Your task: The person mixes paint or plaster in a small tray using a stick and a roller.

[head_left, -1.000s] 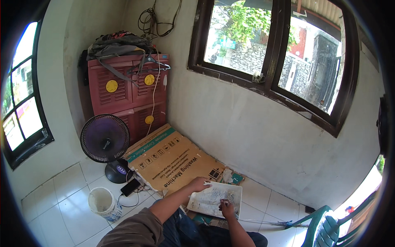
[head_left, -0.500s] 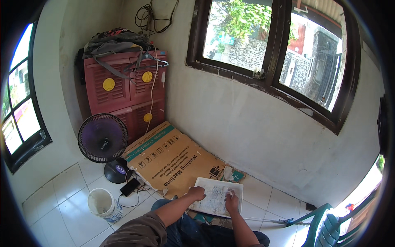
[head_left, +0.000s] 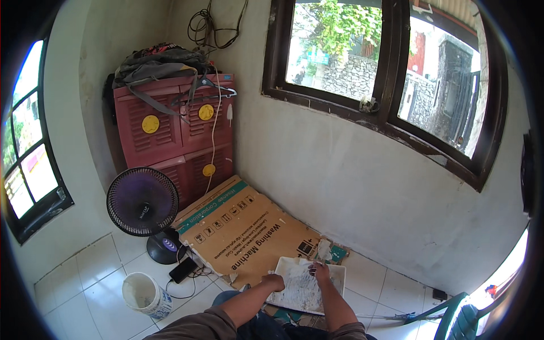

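White floor tiles (head_left: 85, 272) and a scuffed, off-white plastered wall (head_left: 351, 181) make up this corner room, with dark-framed windows (head_left: 391, 68) looking out on greenery. From the head view, both hands are down at a white rectangular tray (head_left: 334, 272) smeared with grey, lying flat on the floor near the wall. Left hand (head_left: 274, 281) is curled onto its near left edge, gripping it I think, and the right hand (head_left: 320, 272) sits on top of the tray, but I can't tell if it's pinching anything. Just left of the tray lies a flattened brown cardboard box (head_left: 243, 232) with a green stripe and black print. Beyond that: a dark round fan (head_left: 143, 202), a small white bucket (head_left: 144, 294), a black phone (head_left: 183, 270) on a cable, and a ribbed maroon plastic cabinet (head_left: 170, 136) with yellow round knobs and a grey bag (head_left: 158, 59) on top.
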A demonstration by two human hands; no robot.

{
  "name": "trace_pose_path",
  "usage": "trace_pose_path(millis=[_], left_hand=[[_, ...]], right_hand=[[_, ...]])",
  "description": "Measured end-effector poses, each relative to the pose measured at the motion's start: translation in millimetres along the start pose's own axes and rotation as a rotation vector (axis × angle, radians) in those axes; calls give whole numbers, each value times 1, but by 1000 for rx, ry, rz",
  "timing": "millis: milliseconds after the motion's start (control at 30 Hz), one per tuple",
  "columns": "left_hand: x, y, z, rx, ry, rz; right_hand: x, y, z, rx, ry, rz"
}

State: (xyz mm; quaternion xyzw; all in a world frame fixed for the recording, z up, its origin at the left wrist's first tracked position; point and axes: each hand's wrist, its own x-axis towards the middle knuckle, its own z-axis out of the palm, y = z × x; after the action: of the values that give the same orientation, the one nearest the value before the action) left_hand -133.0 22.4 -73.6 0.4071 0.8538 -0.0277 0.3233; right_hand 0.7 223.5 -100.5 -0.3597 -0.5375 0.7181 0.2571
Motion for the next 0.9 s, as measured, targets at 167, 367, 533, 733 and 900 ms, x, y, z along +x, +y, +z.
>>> trace_pose_path(millis=[167, 367, 533, 733, 900], left_hand=[[-2, 3, -5, -25, 48, 2], [-14, 0, -18, -12, 108, 52], [-32, -25, -39, -140, 252, 95], [-84, -62, -61, -260, 414, 51], [-83, -68, -44, -176, 336, 1]], right_hand=[[-22, -3, -53, -14, 97, -44], [-48, -4, -101, -13, 246, -151], [-60, 3, -105, 23, 325, -275], [-64, 0, -92, -658, 470, -652], [-94, -17, -24, -708, 228, -584]])
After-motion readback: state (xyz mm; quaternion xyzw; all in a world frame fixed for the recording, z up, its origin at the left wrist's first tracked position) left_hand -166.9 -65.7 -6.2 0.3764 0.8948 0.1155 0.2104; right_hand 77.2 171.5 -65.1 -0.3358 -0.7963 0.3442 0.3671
